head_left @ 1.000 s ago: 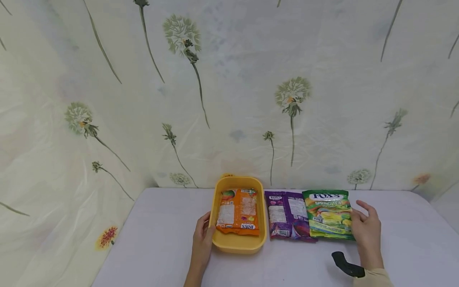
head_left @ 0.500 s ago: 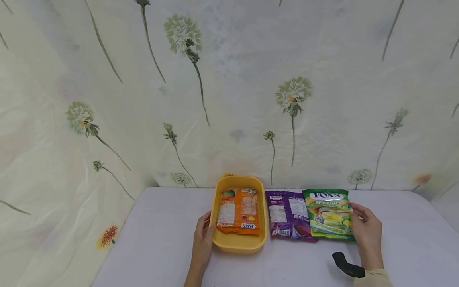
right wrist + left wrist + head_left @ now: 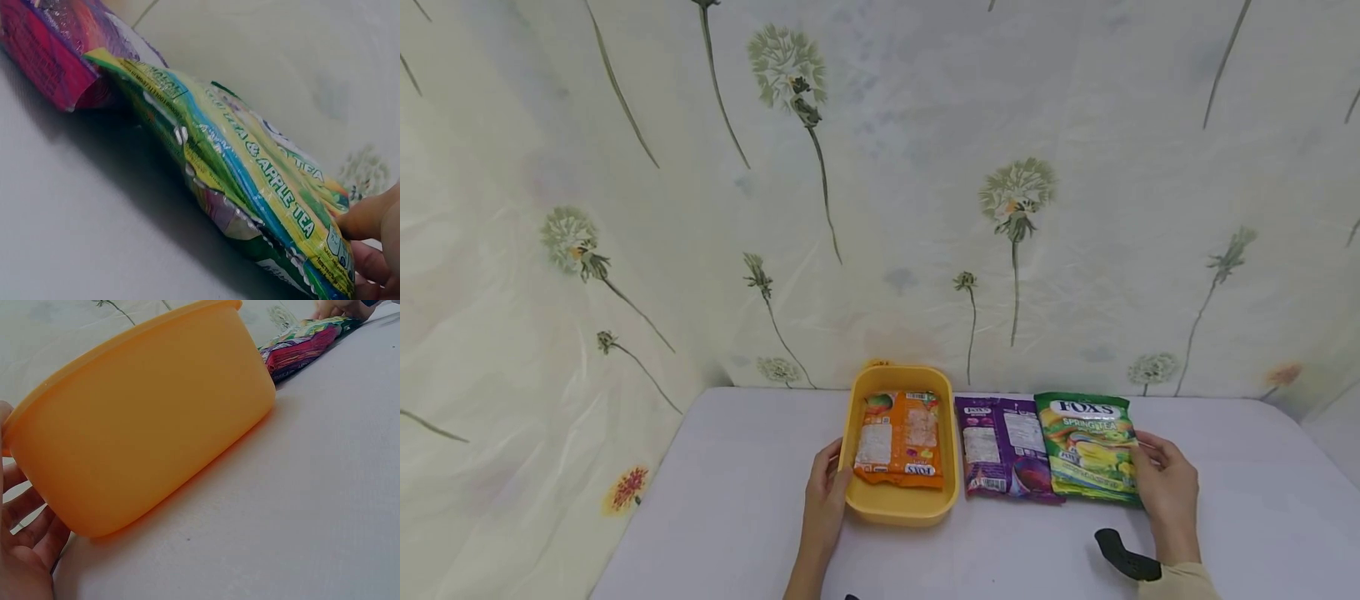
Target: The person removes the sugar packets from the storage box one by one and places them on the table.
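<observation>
From the head view, the yellow tub (image 3: 900, 508) stands on the white table (image 3: 730, 500), and I take it as landmark. Inside it lies an orange candy bag (image 3: 900, 440). The left hand (image 3: 824, 510) rests against the tub's left wall, fingers only lightly bent on it. Just right of the tub lies a purple candy bag (image 3: 1002, 448), and further right, overlapping its edge, the green Fox's Spring Tea bag (image 3: 1090, 448). The right hand (image 3: 1167, 490) takes this green bag at its far-from-tub edge, thumb above.

From the left wrist view, the tub (image 3: 150, 419) fills the picture; the fingers (image 3: 28, 519) lie straight along its wall, not curled round it. This hand should only steady the tub so that it does not slide.

From the right wrist view, the green bag (image 3: 250, 181) is tilted up off the table, pinched at its edge between thumb (image 3: 369, 215) and fingers. I judge the pinch should be firm, because the foil is slippery, and the lift slow, so that the purple bag (image 3: 50, 44) beneath is not dragged.
</observation>
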Tool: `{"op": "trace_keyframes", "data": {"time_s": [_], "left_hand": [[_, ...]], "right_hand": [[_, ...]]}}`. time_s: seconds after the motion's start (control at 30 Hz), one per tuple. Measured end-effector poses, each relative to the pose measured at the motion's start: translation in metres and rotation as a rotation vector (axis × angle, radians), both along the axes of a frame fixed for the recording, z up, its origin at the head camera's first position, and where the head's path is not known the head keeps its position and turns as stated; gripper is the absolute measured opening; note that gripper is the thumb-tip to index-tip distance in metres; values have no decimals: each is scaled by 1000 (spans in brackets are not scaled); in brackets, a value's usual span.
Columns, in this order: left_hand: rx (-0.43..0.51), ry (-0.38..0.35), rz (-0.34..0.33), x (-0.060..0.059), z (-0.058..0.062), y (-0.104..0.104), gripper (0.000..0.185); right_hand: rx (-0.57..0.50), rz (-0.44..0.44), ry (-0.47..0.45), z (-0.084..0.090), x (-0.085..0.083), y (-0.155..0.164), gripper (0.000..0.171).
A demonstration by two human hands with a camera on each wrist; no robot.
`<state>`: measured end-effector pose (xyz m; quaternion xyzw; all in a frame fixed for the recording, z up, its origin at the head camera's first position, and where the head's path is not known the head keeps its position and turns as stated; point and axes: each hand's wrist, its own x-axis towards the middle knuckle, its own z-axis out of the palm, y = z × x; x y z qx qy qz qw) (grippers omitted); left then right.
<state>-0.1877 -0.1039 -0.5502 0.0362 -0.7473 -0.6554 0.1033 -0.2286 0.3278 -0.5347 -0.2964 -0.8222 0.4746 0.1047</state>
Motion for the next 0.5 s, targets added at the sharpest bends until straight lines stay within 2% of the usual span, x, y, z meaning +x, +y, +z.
{"op": "trace_keyframes", "data": {"time_s": [0.23, 0.5], "left_hand": [[11, 2, 0, -1, 1, 0, 40], [1, -23, 5, 0, 2, 1, 41]], "right_hand": [[56, 25, 5, -4, 0, 2, 48], [44, 25, -24, -6, 2, 4, 50]]}}
